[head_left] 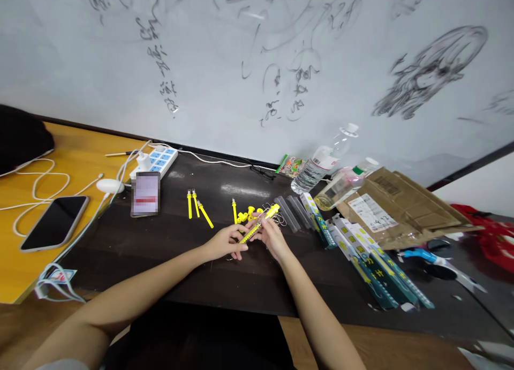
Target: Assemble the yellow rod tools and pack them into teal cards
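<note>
Both hands meet over the dark table on one slim yellow tool, a pen-like knife with a clip end. My left hand pinches its lower end. My right hand grips its upper part, fingers closed around it. Loose yellow parts lie just behind the hands. Three more yellow tools lie to the left. Clear plastic sleeves rest to the right of the hands.
Green-and-white packaged boxes fan out at right, with flattened cardboard and two plastic bottles behind. A power strip, a phone, another phone and white cables lie at left. A whiteboard wall stands behind.
</note>
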Tool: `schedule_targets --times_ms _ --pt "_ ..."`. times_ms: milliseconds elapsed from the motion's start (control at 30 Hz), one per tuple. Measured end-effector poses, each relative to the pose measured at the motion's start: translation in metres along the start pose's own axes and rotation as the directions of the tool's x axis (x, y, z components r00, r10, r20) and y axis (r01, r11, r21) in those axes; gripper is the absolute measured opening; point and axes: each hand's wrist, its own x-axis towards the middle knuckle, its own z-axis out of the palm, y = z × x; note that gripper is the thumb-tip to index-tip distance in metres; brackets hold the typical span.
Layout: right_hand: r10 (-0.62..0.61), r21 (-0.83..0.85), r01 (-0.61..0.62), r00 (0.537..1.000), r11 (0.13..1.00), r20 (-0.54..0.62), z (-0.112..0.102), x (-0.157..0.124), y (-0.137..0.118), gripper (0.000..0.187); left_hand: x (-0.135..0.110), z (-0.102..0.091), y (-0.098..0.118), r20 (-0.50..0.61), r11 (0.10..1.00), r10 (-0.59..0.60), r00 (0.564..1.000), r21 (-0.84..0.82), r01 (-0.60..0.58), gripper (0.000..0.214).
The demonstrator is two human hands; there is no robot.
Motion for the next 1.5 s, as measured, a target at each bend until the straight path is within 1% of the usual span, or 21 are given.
schedule_targets --times_ms 100,267,433,500,700,800,900,967,1033,1100,1200,1233,1267,1300,1367,1433,1500 --pt "-0.023 -0.03 0.022 0.999 0.999 -0.04 0.0 0.002 0.001 0.034 -0.001 0.003 -0.003 -0.024 0.998 0.029 0.999 0.049 -0.028 0.052" --pt "-0.051 -0.048 0.047 0.994 0.998 -0.101 -0.004 0.004 0.001 0.035 -0.003 0.005 -0.005 0.036 0.998 0.012 0.999 0.068 -0.014 0.06" --pt "-0.059 -0.027 0.056 0.989 0.998 -0.134 -0.004 0.003 -0.002 0.035 -0.007 0.007 -0.002 0.124 1.0 -0.007 0.992 0.026 0.004 0.066" --pt "-0.065 -0.002 0.065 0.988 0.998 -0.141 -0.005 0.004 -0.003 0.034 -0.007 0.008 0.0 0.143 1.0 -0.006 0.99 0.006 0.006 0.067" --pt "-0.095 0.045 0.106 0.977 0.993 -0.191 -0.01 0.005 -0.006 0.031 -0.008 0.009 0.003 0.131 0.996 0.022 0.991 -0.086 -0.01 0.064" --pt "-0.084 0.039 0.092 0.98 0.995 -0.178 -0.01 0.005 -0.006 0.032 -0.006 0.009 0.0 0.124 0.995 -0.007 0.992 -0.096 0.019 0.062" --pt "-0.044 0.041 0.051 0.984 0.998 -0.173 -0.009 0.006 -0.004 0.036 -0.004 0.006 -0.004 0.128 0.996 -0.056 0.99 -0.055 0.063 0.06" --pt "0.0 0.08 0.016 0.98 0.997 -0.198 -0.01 0.007 -0.004 0.04 -0.003 0.005 -0.007 0.141 0.996 -0.072 0.987 -0.032 0.077 0.059" --pt "0.017 0.124 0.015 0.967 0.992 -0.254 -0.016 0.009 -0.006 0.042 -0.003 0.004 -0.008 0.16 0.996 -0.081 0.984 -0.029 0.087 0.058" --pt "-0.026 0.132 0.076 0.939 0.988 -0.343 -0.025 0.01 -0.01 0.04 -0.004 0.004 -0.006 0.178 0.995 -0.092 0.98 -0.022 0.097 0.057" --pt "-0.149 0.105 0.225 0.864 0.969 -0.482 -0.042 0.01 -0.02 0.034 -0.006 0.006 -0.003 0.182 0.995 -0.101 0.978 0.011 0.1 0.055" --pt "-0.183 0.103 0.27 0.842 0.957 -0.508 -0.046 0.009 -0.023 0.032 -0.007 0.006 -0.001 0.178 0.995 -0.1 0.979 0.018 0.098 0.054" --pt "-0.22 0.099 0.311 0.83 0.945 -0.513 -0.05 0.008 -0.026 0.031 -0.007 0.007 0.0 0.174 0.995 -0.1 0.98 0.02 0.098 0.053" --pt "-0.261 0.087 0.346 0.829 0.934 -0.494 -0.051 0.006 -0.028 0.03 -0.007 0.007 0.0 0.171 0.995 -0.103 0.98 0.018 0.101 0.053" --pt "-0.351 0.03 0.396 0.845 0.918 -0.405 -0.05 0.002 -0.032 0.032 -0.007 0.007 0.001 0.158 0.994 -0.111 0.981 0.008 0.111 0.052" --pt "-0.422 -0.081 0.418 0.855 0.905 -0.3 -0.043 -0.001 -0.033 0.036 -0.006 0.006 -0.001 0.133 0.993 -0.119 0.984 -0.006 0.121 0.053" --pt "-0.47 -0.23 0.421 0.85 0.877 -0.238 -0.035 -0.003 -0.031 0.041 -0.005 0.005 -0.003 0.11 0.992 -0.119 0.987 -0.029 0.123 0.055"
